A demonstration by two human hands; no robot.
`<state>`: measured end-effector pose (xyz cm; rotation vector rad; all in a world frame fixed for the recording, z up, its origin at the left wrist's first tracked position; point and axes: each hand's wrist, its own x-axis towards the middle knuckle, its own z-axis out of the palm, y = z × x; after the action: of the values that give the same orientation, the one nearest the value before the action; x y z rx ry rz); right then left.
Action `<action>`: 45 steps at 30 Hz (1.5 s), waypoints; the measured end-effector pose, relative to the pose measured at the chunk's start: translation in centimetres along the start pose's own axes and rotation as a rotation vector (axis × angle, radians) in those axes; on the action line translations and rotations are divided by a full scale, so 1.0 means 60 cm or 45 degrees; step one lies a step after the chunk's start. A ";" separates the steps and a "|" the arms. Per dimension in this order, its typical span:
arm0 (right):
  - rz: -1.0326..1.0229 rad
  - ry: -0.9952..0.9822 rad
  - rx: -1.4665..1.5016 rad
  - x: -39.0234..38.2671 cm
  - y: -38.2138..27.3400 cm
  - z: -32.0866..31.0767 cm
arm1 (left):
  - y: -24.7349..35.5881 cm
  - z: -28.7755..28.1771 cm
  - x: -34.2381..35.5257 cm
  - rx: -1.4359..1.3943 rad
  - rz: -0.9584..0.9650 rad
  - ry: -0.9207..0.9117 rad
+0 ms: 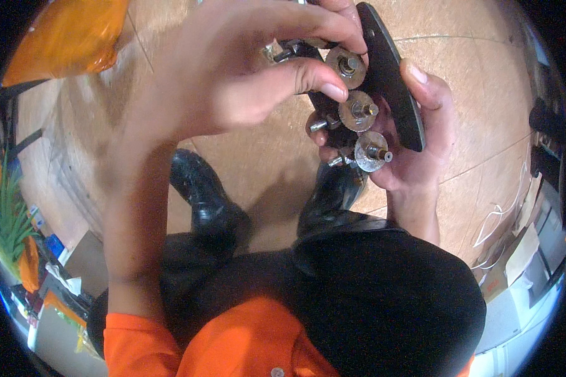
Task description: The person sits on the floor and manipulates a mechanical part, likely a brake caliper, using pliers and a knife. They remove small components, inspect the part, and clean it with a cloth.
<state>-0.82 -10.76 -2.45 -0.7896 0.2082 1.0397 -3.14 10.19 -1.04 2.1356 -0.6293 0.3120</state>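
My right hand (439, 129) cradles a dark metal mechanism from the right side, with its thumb on a long black plate (393, 81) with rounded ends. Along the plate stand three round, finely toothed metal discs, each with a short spindle at its centre. My left hand (258, 75) reaches across from the left. Its thumb and index finger close around the uppermost toothed disc (353, 75). The middle disc (352, 113) and the lowest disc (368, 152) are uncovered. Small shiny metal knobs (321, 124) stick out on the left side. Fingers hide part of the mechanism.
Below my hands are my dark boots (198, 182) on a tan tiled floor (277, 182). An orange sheet (75, 38) lies at the upper left. A green spiky plant (9, 201) stands at the left edge. A white cord (489, 226) lies on the right, near boxes (509, 314).
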 end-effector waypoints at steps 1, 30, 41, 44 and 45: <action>0.009 -0.023 0.010 0.000 -0.001 -0.001 | -0.003 0.002 -0.001 0.017 0.039 0.019; -0.022 0.011 -0.018 0.000 -0.001 0.004 | -0.012 0.001 -0.010 -0.152 -0.043 -0.047; -0.046 0.016 -0.048 -0.001 -0.001 0.005 | -0.010 -0.005 0.007 0.053 0.135 -0.061; -0.045 0.009 -0.028 -0.001 -0.002 0.005 | -0.002 -0.012 0.013 0.122 0.110 -0.125; -0.041 0.001 -0.012 0.000 -0.001 0.003 | 0.000 -0.010 0.011 0.053 0.039 -0.112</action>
<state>-0.81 -10.65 -2.27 -0.7999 0.1910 1.0105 -2.56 10.44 -0.40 2.1909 -0.7119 0.2507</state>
